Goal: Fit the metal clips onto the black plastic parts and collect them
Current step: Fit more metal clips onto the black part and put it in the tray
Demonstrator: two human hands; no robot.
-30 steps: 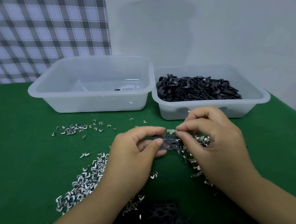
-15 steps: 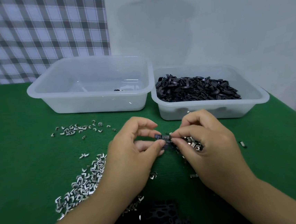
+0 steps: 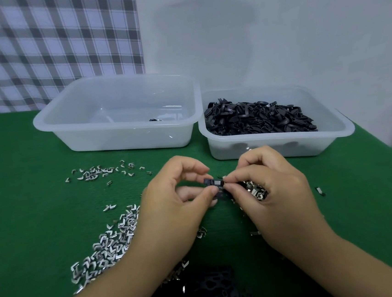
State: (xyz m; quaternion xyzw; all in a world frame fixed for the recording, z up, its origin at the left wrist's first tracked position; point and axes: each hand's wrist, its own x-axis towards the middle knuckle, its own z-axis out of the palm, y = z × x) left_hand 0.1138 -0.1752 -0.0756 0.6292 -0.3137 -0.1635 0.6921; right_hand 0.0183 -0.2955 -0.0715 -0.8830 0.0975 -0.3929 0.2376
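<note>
A: Which step is in hand?

B: Fitting, I'd judge. The left hand has its grip pinched on a small black plastic part, thumb and forefinger at its left end, just in front of the right-hand tub. The right hand pinches the part's other end, and a heap of metal clips shows at its curled fingers.

A: Is a clip on the part yet?

B: Too small to tell. There's a pale patch on the part, but whether it's a seated clip I can't say.

A: What does the next move call for?

B: Probably pressing the clip home with the left grip steady, then dropping the piece into the left-hand tub, which holds only 1 or 2 dark items beside the right-hand tub's heap of black parts.

A: Anything hidden?

B: Loose clips spread left of the left hand; more black pieces near the camera are blurred and cut off.
</note>
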